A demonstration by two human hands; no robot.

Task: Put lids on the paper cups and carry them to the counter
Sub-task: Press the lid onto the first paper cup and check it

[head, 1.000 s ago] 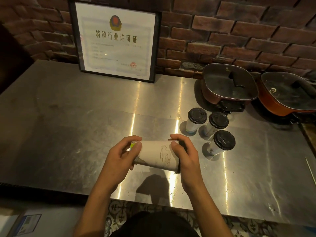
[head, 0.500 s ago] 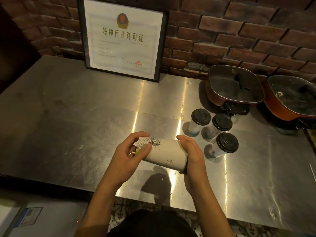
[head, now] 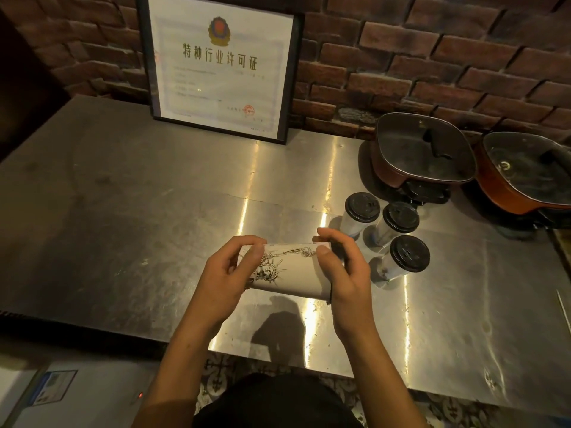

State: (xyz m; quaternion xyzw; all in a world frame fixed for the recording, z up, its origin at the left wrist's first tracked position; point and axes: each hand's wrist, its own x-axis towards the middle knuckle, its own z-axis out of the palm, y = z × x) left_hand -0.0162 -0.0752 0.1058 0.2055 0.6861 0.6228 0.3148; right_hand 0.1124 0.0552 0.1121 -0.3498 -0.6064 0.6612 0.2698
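Note:
A white paper cup (head: 289,271) with a line drawing on it lies sideways in the air above the steel counter (head: 139,227). My left hand (head: 224,279) holds its left end. My right hand (head: 343,273) wraps its right end, where a sliver of black lid shows under the palm. To the right stand three lidded paper cups with black lids: one at the back left (head: 361,211), one beside it (head: 398,219) and one nearer me (head: 408,254).
Two lidded red electric pans (head: 423,152) (head: 525,174) sit at the back right against the brick wall. A framed certificate (head: 221,69) leans on the wall at the back. The counter's front edge runs just below my wrists.
The cup has been turned about its long axis between both hands, so a different part of the drawing now faces up. The camera view has shifted a little closer.

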